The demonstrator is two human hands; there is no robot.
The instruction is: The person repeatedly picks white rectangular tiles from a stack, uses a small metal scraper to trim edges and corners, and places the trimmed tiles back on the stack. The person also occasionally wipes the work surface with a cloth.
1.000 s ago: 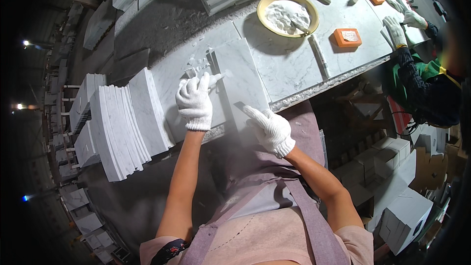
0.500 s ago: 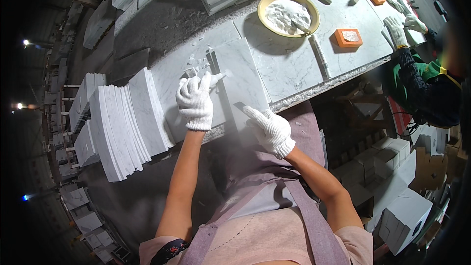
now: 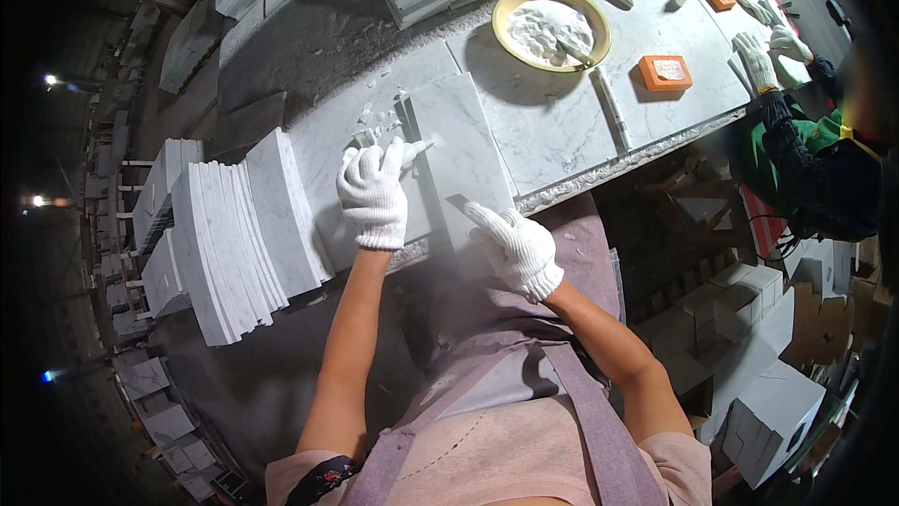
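Observation:
A grey-veined white marble tile (image 3: 464, 136) lies at the bench's front edge, under my hands. My left hand (image 3: 373, 192), in a white knit glove, is at its left side. Its fingers curl down and its thumb reaches over a whitish smear on the tile; what those fingers hold, if anything, is hidden. In my gloved right hand (image 3: 518, 251) is a small flat grey scraper (image 3: 458, 200), its blade low over the tile's near part. Small white stone chips (image 3: 379, 119) lie just beyond my left hand.
Beyond the tile stands a yellow bowl (image 3: 500, 43) of white powder, beside a white tube (image 3: 611, 108) and an orange box (image 3: 665, 73). Marble tiles (image 3: 229, 244) are stacked at left. A co-worker's gloved hands (image 3: 757, 61) rest on the bench at far right.

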